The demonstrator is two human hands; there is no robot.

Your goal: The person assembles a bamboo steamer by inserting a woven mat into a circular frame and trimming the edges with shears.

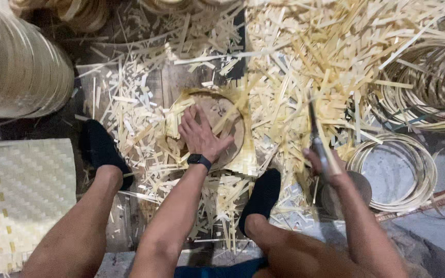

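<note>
My left hand (pixel 200 135) lies flat, fingers spread, on a round brown wooden disc (pixel 232 135) that rests on the floor. A ring of pale woven bamboo strip (pixel 177 114) sticks out around the disc's edge. My right hand (pixel 321 162) is raised to the right of the disc and grips a knife (pixel 314 128) with its blade pointing up and away; the knife is motion-blurred. A black watch (pixel 199 160) sits on my left wrist. My feet in black socks (pixel 100 148) flank the disc.
Pale bamboo offcuts (pixel 305 67) cover the floor all around. Coiled bamboo hoops (pixel 393 172) lie at the right, a bigger coil (pixel 428 87) behind them. A stack of rings (pixel 16 67) stands at upper left. A woven mat (pixel 21 195) lies at lower left.
</note>
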